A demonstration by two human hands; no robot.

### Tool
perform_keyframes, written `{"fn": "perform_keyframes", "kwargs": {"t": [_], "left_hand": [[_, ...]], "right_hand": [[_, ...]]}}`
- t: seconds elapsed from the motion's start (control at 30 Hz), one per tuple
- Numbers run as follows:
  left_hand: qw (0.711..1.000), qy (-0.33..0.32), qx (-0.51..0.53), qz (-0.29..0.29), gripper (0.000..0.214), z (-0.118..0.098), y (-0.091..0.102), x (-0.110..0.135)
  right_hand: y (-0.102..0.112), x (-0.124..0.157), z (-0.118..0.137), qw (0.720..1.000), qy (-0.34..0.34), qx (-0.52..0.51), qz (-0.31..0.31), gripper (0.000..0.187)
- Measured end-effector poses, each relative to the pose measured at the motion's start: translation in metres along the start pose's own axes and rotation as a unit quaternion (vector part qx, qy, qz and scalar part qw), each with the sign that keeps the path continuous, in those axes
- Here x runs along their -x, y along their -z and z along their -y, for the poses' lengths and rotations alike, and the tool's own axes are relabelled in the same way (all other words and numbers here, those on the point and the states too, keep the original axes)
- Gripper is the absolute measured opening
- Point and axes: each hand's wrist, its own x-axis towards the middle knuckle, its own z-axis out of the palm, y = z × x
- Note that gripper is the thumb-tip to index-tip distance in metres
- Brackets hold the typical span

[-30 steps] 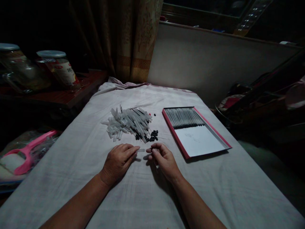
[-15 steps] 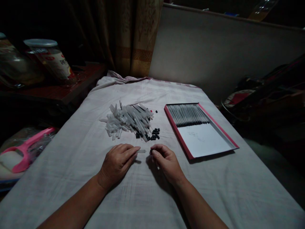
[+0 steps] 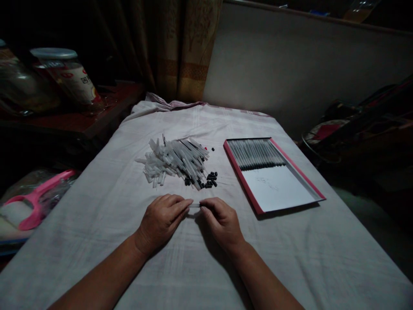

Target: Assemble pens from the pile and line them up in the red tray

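My left hand [image 3: 164, 217] pinches a translucent pen barrel [image 3: 194, 206], whose end shows between my two hands. My right hand [image 3: 222, 219] is closed on a small black pen plug, mostly hidden by the fingers, right at the barrel's end. Just beyond my hands lies a heap of loose translucent barrels [image 3: 179, 157], with several black plugs [image 3: 211, 178] at its near right edge. To the right, a shallow red-edged box [image 3: 247, 193] holds a row of assembled pens [image 3: 261, 153] with black ends, lying side by side in its far half.
A white checked cloth [image 3: 174, 267] covers the table. Jars [image 3: 71, 77] stand on a dark red side table [image 3: 106, 103] at the left. A pink-handled object [image 3: 38, 198] lies low at the left edge. Behind are a curtain [image 3: 193, 51] and a pale wall [image 3: 274, 64].
My right hand has moved left, bringing the black plug up against the end of the barrel; the gap between them has closed. The view has shifted slightly.
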Motion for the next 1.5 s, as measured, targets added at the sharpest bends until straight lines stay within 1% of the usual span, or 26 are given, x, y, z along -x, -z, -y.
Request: {"fn": "perform_keyframes", "kwargs": {"t": [0.07, 0.17, 0.27, 0.37, 0.4, 0.43, 0.47, 0.5, 0.53, 0.63, 0.7, 0.77, 0.83, 0.87, 1.0, 1.13, 1.27, 1.4, 1.5], "left_hand": [[1.0, -0.001, 0.005, 0.001, 0.023, 0.0003, -0.0002, 0.0004], [1.0, 0.001, 0.013, 0.003, 0.022, 0.0002, -0.0005, 0.0011], [1.0, -0.003, 0.018, 0.004, 0.022, -0.0005, -0.001, 0.0019], [1.0, -0.011, 0.02, 0.002, 0.021, -0.0014, -0.0016, 0.0021], [1.0, -0.01, 0.021, 0.001, 0.022, -0.0014, -0.0017, 0.002], [1.0, -0.008, 0.021, 0.002, 0.022, -0.0014, -0.0018, 0.0019], [1.0, -0.006, 0.021, 0.003, 0.022, -0.0013, -0.0018, 0.0017], [1.0, -0.002, 0.021, 0.004, 0.022, -0.0011, -0.0018, 0.0016], [1.0, 0.002, 0.021, 0.005, 0.022, -0.0009, -0.0018, 0.0015], [1.0, 0.009, 0.02, 0.007, 0.022, -0.0004, -0.0017, 0.0014], [1.0, 0.006, 0.02, 0.008, 0.022, -0.0005, -0.0017, 0.0012], [1.0, 0.004, 0.021, 0.009, 0.023, -0.0007, -0.0015, 0.0007], [1.0, 0.008, 0.023, 0.01, 0.023, -0.0009, -0.0012, 0.0003], [1.0, 0.01, 0.023, 0.01, 0.023, -0.001, -0.0011, 0.0002], [1.0, 0.008, 0.021, 0.01, 0.022, -0.0004, -0.0016, 0.0007], [1.0, 0.008, 0.021, 0.006, 0.022, 0.0004, -0.0026, 0.0015], [0.999, 0.012, 0.027, 0.013, 0.022, 0.0001, -0.0024, 0.0013], [0.999, 0.018, 0.029, 0.016, 0.023, -0.0011, -0.0013, 0.0004], [0.999, 0.018, 0.03, 0.015, 0.023, -0.0015, -0.0009, 0.0]], "right_hand": [[0.001, 0.0001, -0.0005, 0.998, 0.052, 0.041, 0.006, 0.012], [0.0017, 0.0004, -0.0009, 0.994, 0.084, 0.068, 0.012, 0.013], [0.0022, 0.001, -0.0026, 0.993, 0.068, 0.092, 0.014, 0.015], [0.0035, 0.0019, -0.005, 0.989, 0.048, 0.136, 0.035, 0.033], [0.004, 0.0023, -0.0054, 0.988, 0.042, 0.141, 0.046, 0.036], [0.0045, 0.0026, -0.0055, 0.989, 0.033, 0.136, 0.054, 0.033], [0.0049, 0.0029, -0.0054, 0.99, 0.023, 0.125, 0.059, 0.027], [0.0051, 0.0031, -0.0049, 0.992, 0.015, 0.11, 0.058, 0.02], [0.0051, 0.0032, -0.0044, 0.994, 0.013, 0.097, 0.054, 0.017], [0.0046, 0.0028, -0.0033, 0.994, 0.039, 0.097, 0.042, 0.014], [0.0046, 0.0023, -0.0035, 0.99, 0.052, 0.124, 0.046, 0.018], [0.005, 0.002, -0.0041, 0.987, 0.047, 0.144, 0.053, 0.019], [0.0059, 0.0022, -0.0046, 0.988, 0.042, 0.14, 0.058, 0.013], [0.0063, 0.0023, -0.0048, 0.988, 0.044, 0.132, 0.058, 0.013], [0.0074, 0.0021, -0.0055, 0.985, 0.069, 0.143, 0.06, 0.015], [0.008, 0.0015, -0.0052, 0.986, 0.062, 0.136, 0.069, 0.014], [0.0087, 0.0017, -0.0048, 0.985, 0.078, 0.137, 0.07, 0.015], [0.0092, 0.002, -0.0056, 0.986, 0.051, 0.139, 0.075, 0.013], [0.0091, 0.0021, -0.0065, 0.985, 0.068, 0.145, 0.07, 0.015]]}}
